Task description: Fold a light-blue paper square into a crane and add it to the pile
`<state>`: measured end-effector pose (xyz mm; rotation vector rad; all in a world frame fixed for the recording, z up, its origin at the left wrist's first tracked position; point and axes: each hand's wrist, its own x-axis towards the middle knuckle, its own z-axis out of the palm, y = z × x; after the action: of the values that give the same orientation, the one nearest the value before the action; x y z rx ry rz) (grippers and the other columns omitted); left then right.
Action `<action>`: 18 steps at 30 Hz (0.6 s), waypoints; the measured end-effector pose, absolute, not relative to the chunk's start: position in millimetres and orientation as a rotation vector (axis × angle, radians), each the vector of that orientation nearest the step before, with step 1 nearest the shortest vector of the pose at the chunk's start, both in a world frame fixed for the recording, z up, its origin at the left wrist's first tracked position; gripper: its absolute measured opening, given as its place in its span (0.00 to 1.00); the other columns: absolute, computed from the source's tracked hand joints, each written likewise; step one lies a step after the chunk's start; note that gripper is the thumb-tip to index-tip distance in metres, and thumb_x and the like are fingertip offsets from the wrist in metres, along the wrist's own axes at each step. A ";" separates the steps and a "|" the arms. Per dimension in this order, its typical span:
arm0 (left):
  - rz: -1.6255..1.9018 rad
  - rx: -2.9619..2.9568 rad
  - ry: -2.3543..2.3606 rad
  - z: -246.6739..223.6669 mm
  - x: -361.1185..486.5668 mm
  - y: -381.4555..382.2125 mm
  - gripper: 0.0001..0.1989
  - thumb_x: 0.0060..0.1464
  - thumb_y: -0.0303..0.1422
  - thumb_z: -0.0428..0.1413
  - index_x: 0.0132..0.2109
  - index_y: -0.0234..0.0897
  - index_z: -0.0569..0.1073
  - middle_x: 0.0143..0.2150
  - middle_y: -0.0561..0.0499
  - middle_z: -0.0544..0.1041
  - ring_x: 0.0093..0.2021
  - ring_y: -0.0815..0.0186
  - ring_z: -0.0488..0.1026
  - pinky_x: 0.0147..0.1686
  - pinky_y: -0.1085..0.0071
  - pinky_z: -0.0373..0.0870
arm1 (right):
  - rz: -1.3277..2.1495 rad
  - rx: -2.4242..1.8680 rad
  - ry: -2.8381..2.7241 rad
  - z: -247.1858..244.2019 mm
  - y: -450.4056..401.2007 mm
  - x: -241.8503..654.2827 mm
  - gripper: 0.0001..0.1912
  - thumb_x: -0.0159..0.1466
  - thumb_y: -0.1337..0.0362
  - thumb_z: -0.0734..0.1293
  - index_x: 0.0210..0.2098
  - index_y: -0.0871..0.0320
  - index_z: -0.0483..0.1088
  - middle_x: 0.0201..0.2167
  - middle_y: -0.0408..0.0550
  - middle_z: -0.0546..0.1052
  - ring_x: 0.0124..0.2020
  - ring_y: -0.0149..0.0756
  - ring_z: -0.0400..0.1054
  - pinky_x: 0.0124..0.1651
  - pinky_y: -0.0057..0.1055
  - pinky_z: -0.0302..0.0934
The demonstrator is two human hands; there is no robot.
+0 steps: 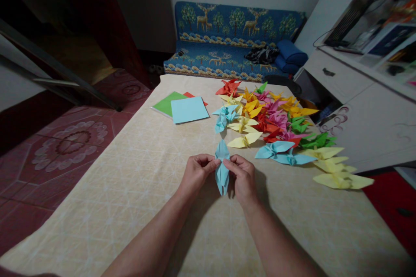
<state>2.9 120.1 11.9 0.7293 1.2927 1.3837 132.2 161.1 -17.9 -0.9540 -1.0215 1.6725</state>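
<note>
A light blue folded paper (222, 177), long and pointed at its upper end and split at its lower end, is held upright between both hands above the cloth-covered table (130, 190). My left hand (199, 171) pinches its left edge with thumb and fingers. On the right edge, my right hand (241, 175) grips it the same way, both thumbs near its middle. Beyond the hands and to the right lie many folded paper cranes, among them a yellow one (245, 140) and a light blue one (274, 149).
Square sheets, light blue (190, 109) over green (167, 103) and red, lie at the table's back left. Behind the table is a blue patterned sofa (211, 54). A white cabinet (367, 117) stands on the right, and a metal ladder-like frame (61, 82) on the left.
</note>
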 end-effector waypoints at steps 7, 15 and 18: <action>1.371 0.696 1.276 8.8 -1.2 120.8 0.16 0.43 0.41 0.67 0.25 0.31 0.76 0.21 0.52 0.71 0.22 0.73 0.62 0.25 0.74 0.56 | 1.666 -0.949 -1.150 -19.0 160.8 135.5 0.11 0.56 0.58 0.73 0.26 0.58 0.71 0.21 0.40 0.71 0.23 0.29 0.63 0.27 0.25 0.58; 1.375 0.744 1.151 6.4 -0.9 123.8 0.17 0.37 0.36 0.71 0.31 0.32 0.75 0.25 0.53 0.73 0.25 0.72 0.67 0.28 0.74 0.63 | 1.467 -1.033 -1.207 -16.6 160.8 135.0 0.12 0.57 0.54 0.72 0.28 0.57 0.72 0.22 0.40 0.72 0.24 0.32 0.64 0.27 0.26 0.59; 1.449 0.818 1.154 7.9 -0.2 124.6 0.18 0.36 0.33 0.71 0.35 0.34 0.74 0.27 0.53 0.73 0.27 0.70 0.69 0.30 0.73 0.67 | 1.341 -1.077 -1.203 -11.0 160.6 135.8 0.12 0.58 0.54 0.71 0.28 0.56 0.71 0.22 0.40 0.71 0.22 0.30 0.62 0.25 0.26 0.56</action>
<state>-0.2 124.6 7.9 0.8182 1.1538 1.4495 135.8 160.6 -11.0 -1.0769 -1.2028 1.3412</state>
